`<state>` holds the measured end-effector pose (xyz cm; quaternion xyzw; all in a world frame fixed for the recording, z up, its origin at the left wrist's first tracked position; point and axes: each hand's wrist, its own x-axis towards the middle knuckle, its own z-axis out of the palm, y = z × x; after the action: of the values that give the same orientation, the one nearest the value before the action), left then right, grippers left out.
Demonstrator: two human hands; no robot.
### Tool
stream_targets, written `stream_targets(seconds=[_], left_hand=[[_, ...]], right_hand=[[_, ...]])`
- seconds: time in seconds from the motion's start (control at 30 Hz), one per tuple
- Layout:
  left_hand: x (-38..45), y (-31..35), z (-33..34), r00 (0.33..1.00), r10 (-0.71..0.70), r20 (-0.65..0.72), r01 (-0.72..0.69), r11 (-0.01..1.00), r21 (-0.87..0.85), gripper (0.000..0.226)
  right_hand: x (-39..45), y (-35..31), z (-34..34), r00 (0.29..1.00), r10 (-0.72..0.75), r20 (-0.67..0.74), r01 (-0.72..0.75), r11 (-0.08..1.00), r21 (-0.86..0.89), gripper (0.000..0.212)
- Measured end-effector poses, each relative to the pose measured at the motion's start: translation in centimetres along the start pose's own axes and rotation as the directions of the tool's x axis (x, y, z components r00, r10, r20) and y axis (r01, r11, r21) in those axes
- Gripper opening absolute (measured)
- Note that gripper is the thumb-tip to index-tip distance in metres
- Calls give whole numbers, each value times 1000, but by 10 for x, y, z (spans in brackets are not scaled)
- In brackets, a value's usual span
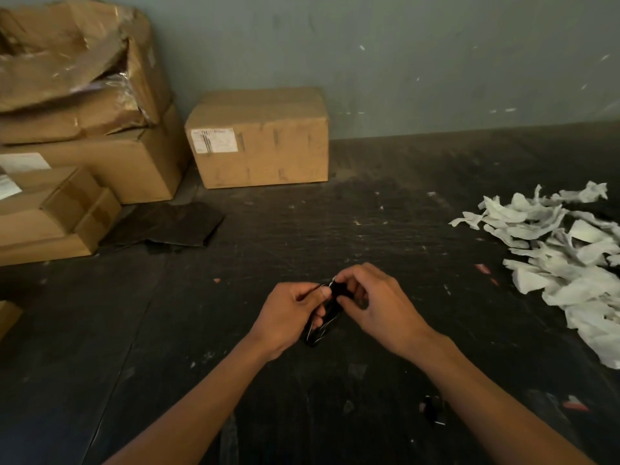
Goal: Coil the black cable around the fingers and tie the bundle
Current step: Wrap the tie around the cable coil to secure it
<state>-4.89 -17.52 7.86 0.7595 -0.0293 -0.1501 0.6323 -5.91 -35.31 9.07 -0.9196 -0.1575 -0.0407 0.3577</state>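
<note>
A small coiled bundle of black cable [322, 325] hangs between my two hands over the dark floor. My left hand [289, 317] grips the bundle from the left, thumb pressed near its top. My right hand [375, 307] pinches the bundle's upper end from the right with thumb and fingertips. A thin light strand shows at the top of the bundle, between the fingertips. The lower loops hang below my left palm. Most of the bundle's middle is hidden by my fingers.
Cardboard boxes [258, 139] stand against the wall at the back and are stacked at left [77, 129]. A flat black bag [167, 226] lies near them. Torn white paper scraps [563, 260] are piled at right. A small black object [432, 409] lies near my right forearm.
</note>
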Motion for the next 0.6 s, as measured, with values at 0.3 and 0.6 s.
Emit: stream_targets(seconds=[0.3, 0.6], left_hand=[[1, -3, 4, 999, -25, 43, 27, 999, -44, 20], [4, -8, 4, 1000, 4, -2, -3, 996, 94, 26]], right_hand=[[0, 2, 0, 999, -40, 6, 40, 999, 1, 31], [-1, 9, 4, 999, -45, 7, 44, 996, 75, 26]])
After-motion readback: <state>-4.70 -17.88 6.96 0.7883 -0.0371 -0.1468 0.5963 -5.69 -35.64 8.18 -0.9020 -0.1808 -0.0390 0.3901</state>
